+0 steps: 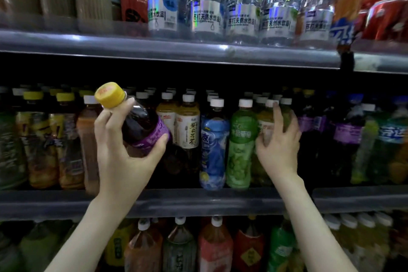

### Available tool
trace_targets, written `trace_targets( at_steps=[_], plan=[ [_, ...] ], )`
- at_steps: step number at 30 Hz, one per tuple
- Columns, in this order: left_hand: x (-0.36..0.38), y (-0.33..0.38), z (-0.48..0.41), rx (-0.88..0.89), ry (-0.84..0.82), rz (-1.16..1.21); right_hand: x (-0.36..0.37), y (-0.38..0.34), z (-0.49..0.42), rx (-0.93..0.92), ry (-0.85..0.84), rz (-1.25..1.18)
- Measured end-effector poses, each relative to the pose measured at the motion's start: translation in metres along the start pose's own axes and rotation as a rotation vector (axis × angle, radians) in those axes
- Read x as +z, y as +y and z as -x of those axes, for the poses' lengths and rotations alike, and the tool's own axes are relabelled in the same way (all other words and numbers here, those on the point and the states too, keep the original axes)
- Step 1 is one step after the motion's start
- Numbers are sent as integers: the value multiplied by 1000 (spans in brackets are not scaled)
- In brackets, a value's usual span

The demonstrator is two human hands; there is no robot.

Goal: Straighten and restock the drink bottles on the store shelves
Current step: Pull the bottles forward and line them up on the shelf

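Evidently a placing step is being carried out: a dark bottle point(141, 126) with a yellow cap point(109, 94) and a purple label is being held by the left hand point(123, 161), tilted so that the cap is leaning away to the outer side of the fingers point(106, 121), in front of the middle shelf point(198, 202) and not yet on it. It is being gripped firmly, the thumb being pressed on the label and the other fingers being wrapped round the back. A pale-labelled bottle point(265, 132) on that shelf is being grasped by the right hand point(278, 146), whose fingers are being spread wide and curved round its body, the index finger point(278, 117) being stretched up beside the white cap; how tightly it is being squeezed cannot be told. Just beyond the thumb a green bottle point(240, 146) is touching it, and past the outer fingers purple-labelled bottles point(346, 134) are standing in a row. To do this well, the pale-labelled bottle is probably best being steadied and turned label-forward without its green neighbour being knocked, while the dark bottle is being brought upright before being lowered among its own kind, since a tilted base is likely to catch on the shelf lip.
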State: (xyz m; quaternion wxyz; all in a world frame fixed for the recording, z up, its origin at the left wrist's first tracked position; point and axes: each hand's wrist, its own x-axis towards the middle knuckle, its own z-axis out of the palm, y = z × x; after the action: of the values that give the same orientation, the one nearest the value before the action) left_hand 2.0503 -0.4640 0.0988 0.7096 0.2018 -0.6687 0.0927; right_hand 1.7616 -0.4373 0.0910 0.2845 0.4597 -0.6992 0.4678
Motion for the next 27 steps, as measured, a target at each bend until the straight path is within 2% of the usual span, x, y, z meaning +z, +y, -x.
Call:
trace_targets(
  at_steps=[2,4,6,11,14,17,23,27],
  plan=[
    [7,6,0,-7,-5,11,-2,10,-5,92,-219,-201],
    [12,9,1,-22,-20,21,-5,16,-6,154,-317,-402],
    [15,11,3,-31,-30,28,-9,19,-8,191,-286,-492],
    [6,13,5,-25,-25,25,-31,16,12,273,-89,-508],
    [-4,13,1,-68,-21,-7,-59,-3,27,171,23,-499],
    [-14,13,1,-128,-45,-27,-81,-30,32,42,38,-533],
    [-35,6,6,-180,-78,-77,-71,-88,45,-37,-271,-884],
    [-54,-1,9,-199,-65,-143,-25,-129,54,-89,-376,-904]
  ],
)
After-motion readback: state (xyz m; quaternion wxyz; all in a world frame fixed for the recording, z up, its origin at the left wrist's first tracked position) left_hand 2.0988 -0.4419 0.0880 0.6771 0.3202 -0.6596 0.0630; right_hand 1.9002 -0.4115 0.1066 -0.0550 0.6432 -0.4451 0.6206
